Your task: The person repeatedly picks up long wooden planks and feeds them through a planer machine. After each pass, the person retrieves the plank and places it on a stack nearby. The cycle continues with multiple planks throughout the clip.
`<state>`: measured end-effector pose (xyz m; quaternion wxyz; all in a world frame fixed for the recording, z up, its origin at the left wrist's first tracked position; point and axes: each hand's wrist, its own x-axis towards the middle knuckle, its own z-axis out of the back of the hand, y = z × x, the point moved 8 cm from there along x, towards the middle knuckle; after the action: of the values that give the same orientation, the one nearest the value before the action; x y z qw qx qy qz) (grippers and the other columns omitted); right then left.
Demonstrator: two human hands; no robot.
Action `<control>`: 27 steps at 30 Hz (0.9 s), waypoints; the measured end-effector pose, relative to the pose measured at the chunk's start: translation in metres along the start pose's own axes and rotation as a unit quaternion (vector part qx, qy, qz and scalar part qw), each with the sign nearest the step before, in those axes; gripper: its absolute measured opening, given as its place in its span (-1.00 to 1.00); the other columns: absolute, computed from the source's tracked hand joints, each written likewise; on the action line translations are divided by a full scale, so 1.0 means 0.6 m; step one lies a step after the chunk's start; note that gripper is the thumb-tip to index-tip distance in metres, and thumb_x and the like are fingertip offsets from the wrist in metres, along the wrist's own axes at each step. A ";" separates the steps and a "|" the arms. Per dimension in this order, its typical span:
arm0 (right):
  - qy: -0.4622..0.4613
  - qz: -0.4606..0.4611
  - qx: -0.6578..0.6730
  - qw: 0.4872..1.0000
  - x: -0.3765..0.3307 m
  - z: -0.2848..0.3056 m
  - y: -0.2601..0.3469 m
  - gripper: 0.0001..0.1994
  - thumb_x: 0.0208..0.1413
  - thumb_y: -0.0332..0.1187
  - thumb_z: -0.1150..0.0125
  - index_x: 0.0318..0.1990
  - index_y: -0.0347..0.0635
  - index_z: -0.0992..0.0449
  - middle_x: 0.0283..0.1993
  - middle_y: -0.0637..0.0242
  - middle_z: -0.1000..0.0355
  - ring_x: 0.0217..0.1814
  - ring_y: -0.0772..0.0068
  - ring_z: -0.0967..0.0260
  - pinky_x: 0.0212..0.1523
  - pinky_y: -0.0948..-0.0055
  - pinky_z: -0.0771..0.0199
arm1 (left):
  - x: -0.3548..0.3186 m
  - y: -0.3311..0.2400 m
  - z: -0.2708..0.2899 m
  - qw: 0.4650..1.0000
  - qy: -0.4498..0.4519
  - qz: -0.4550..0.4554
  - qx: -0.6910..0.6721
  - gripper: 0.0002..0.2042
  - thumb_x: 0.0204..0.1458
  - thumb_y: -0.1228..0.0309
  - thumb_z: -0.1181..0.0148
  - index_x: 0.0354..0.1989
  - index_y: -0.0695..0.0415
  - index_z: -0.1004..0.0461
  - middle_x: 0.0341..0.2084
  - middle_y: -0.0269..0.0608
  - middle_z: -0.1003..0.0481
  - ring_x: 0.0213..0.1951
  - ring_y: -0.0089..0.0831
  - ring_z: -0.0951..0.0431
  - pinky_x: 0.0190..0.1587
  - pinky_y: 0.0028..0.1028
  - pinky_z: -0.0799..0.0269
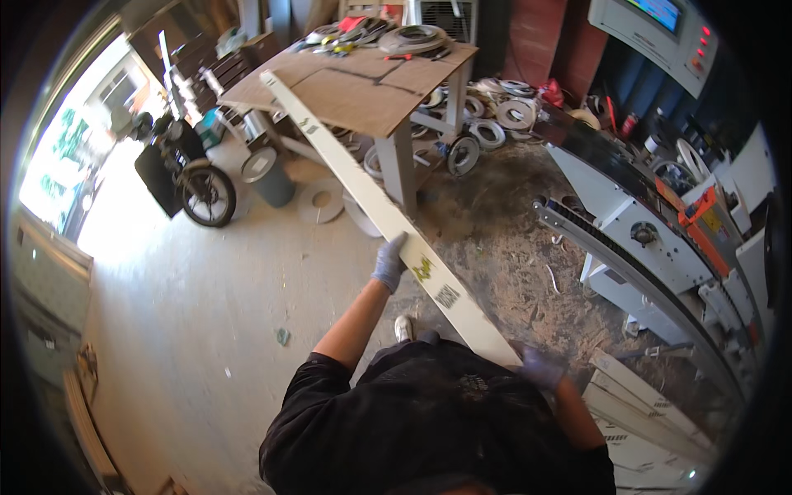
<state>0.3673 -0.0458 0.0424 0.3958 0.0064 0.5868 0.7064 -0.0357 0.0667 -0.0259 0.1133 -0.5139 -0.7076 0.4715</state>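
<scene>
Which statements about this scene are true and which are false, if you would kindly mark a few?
1. The gloved left hand holds the long pale board. True.
2. The right hand is raised above the table. False: it is by the board's near end.
3. A motorcycle stands to the left of the grey bin in the picture. True.
4. The table has nothing on it. False: coiled strips, among other things, lie there.

Holding gloved left hand (389, 262) out front on bare forearm (355, 326); holding gloved right hand (542, 367) low beside torso (437, 412), blurred.
</scene>
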 end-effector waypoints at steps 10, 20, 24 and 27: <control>-0.147 -0.201 -0.065 0.966 0.089 0.121 0.064 -0.31 -0.02 0.31 -0.10 0.12 0.00 -0.47 -0.01 0.12 -0.50 0.02 0.10 -0.45 0.04 0.23 -0.39 | 0.379 -0.115 0.002 0.985 -0.016 0.143 -0.092 -0.44 0.12 0.00 -0.01 0.19 0.14 -0.31 0.10 -0.12 -0.42 0.10 -0.11 -0.39 0.23 -0.14 -0.24; -0.236 0.041 -0.158 0.958 0.489 0.531 0.189 -0.62 0.25 0.01 -0.01 -0.24 -0.12 -0.55 -0.36 0.14 -0.52 -0.36 0.20 -0.45 -0.28 0.23 -0.39 | 0.529 -0.272 -0.205 0.979 -0.048 -0.177 0.088 -0.46 0.17 0.21 -0.14 0.32 -0.11 -0.16 0.29 -0.09 -0.21 0.24 -0.20 -0.30 0.02 -0.27 -0.42; -0.212 0.091 -0.240 0.943 0.698 0.659 0.225 -0.60 0.22 0.00 -0.04 -0.12 -0.14 -0.56 -0.19 0.11 -0.55 -0.20 0.10 -0.48 -0.14 0.18 -0.41 | 0.553 -0.279 -0.289 0.966 -0.048 -0.209 0.146 -0.49 0.21 0.21 -0.06 0.32 -0.03 -0.17 0.31 -0.14 -0.21 0.25 -0.20 -0.29 0.12 -0.24 -0.37; -0.154 0.089 -0.129 0.976 0.847 0.715 0.224 -0.61 0.22 -0.01 -0.04 -0.12 -0.14 -0.57 -0.20 0.18 -0.57 -0.17 0.23 -0.49 -0.11 0.21 -0.42 | 0.580 -0.263 -0.335 0.965 -0.037 -0.204 0.161 -0.52 0.18 0.24 -0.09 0.28 -0.01 -0.24 0.25 -0.23 -0.28 0.19 -0.28 -0.32 0.07 -0.30 -0.38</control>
<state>0.1475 0.5960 0.0566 0.4146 0.1158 0.4203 0.7988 -0.1590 0.4634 0.0915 0.2621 -0.3158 -0.7161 0.5646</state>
